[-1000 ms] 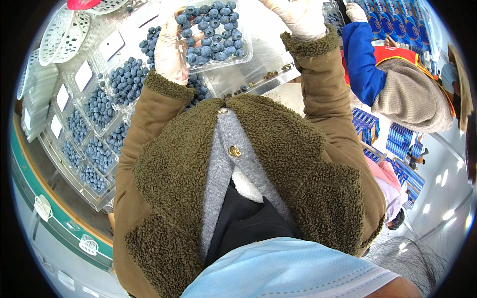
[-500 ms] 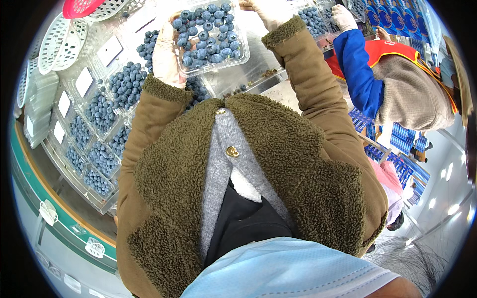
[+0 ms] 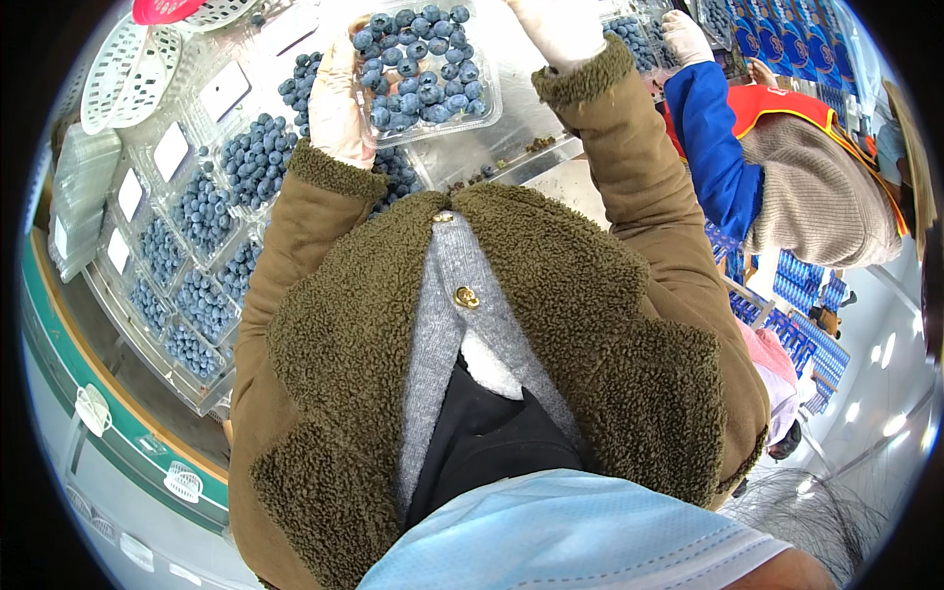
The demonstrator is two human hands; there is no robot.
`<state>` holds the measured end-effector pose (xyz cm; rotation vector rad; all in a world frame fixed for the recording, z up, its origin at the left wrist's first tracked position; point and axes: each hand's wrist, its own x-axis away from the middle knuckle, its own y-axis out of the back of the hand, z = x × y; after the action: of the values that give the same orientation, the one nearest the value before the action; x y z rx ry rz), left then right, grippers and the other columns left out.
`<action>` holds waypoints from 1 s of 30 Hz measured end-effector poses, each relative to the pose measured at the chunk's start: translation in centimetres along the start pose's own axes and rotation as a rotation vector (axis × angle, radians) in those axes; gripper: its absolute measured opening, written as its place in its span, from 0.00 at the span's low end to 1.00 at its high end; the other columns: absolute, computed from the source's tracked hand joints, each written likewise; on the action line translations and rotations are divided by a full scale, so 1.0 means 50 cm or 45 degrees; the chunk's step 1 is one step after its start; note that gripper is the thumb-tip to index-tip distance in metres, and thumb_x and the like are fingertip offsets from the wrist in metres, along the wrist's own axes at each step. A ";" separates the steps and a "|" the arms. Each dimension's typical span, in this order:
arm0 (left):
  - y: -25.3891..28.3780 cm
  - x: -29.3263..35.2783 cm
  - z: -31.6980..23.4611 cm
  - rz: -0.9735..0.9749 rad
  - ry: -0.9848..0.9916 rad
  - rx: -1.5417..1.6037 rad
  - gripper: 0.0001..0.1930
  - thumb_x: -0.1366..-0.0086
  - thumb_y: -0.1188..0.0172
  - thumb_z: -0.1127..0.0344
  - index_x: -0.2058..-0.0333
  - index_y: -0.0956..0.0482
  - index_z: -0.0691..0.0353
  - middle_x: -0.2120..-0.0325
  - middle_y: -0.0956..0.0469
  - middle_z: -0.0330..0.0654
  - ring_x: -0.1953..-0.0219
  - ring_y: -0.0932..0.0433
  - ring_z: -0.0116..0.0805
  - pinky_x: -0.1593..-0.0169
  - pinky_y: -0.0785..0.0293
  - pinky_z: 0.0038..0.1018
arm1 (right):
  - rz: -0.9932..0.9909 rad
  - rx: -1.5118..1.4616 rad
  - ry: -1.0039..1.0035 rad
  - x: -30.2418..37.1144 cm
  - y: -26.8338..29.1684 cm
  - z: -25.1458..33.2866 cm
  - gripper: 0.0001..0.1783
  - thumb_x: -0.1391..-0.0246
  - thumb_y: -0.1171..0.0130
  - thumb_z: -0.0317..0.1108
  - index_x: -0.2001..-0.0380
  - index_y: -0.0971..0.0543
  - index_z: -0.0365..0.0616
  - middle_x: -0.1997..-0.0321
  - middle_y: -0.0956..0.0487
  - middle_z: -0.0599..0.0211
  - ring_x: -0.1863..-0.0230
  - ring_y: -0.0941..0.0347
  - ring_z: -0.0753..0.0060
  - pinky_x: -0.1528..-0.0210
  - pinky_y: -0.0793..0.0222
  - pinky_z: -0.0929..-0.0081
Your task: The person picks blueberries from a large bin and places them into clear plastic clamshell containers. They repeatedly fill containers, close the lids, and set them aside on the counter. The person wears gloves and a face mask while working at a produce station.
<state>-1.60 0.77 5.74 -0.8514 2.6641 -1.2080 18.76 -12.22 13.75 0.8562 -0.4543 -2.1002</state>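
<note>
My left hand (image 3: 337,110), in a pale glove, grips the left side of a clear plastic punnet (image 3: 491,110). One layer of blueberries (image 3: 430,71) shows inside it, with a gap or two among them. To the right of the punnet and apart from it is my right hand (image 3: 562,31), gloved too; the top of the picture cuts off its fingers. Beneath the held punnet, more blueberries (image 3: 397,177) show partly, and another heap (image 3: 299,90) lies just left of my left hand.
Several filled punnets (image 3: 258,160) stand on the left of the metal table. Beyond them are a stack of clear plastic containers (image 3: 84,202) and white baskets (image 3: 126,74). On the right, a co-worker's gloved hand (image 3: 685,39) is beside other punnets, near blue cartons (image 3: 787,37).
My right hand has moved up and right, so less of it shows. The punnet in my left hand has shifted slightly right and up.
</note>
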 end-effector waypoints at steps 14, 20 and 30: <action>0.010 -0.015 0.013 -0.170 -0.066 -0.286 0.23 0.23 0.48 0.48 0.41 0.24 0.59 0.55 0.17 0.42 0.63 0.19 0.28 0.64 0.22 0.24 | 0.087 -1.184 -0.611 0.062 -0.041 -0.024 0.48 0.36 0.40 0.58 0.27 0.41 0.33 0.58 0.17 0.59 0.53 0.21 0.67 0.45 0.28 0.68; 0.084 -0.052 0.034 -0.261 0.167 -0.102 0.25 0.22 0.50 0.49 0.39 0.26 0.62 0.53 0.20 0.42 0.61 0.20 0.30 0.63 0.20 0.24 | 0.228 -1.219 -0.792 0.166 -0.076 0.018 0.39 0.39 0.32 0.35 0.29 0.39 0.41 0.41 0.21 0.55 0.52 0.17 0.65 0.60 0.16 0.68; 0.004 -0.041 -0.031 0.073 -0.067 0.157 0.35 0.26 0.50 0.38 0.32 0.35 0.58 0.38 0.26 0.49 0.41 0.22 0.44 0.42 0.21 0.48 | 0.256 -0.932 -0.236 0.106 -0.024 -0.002 0.37 0.41 0.30 0.32 0.32 0.33 0.37 0.49 0.19 0.57 0.46 0.22 0.68 0.42 0.26 0.68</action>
<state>-0.43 2.99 6.36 -0.7715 2.5249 -1.3021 15.80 -15.67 10.80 0.1816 0.1429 -1.9434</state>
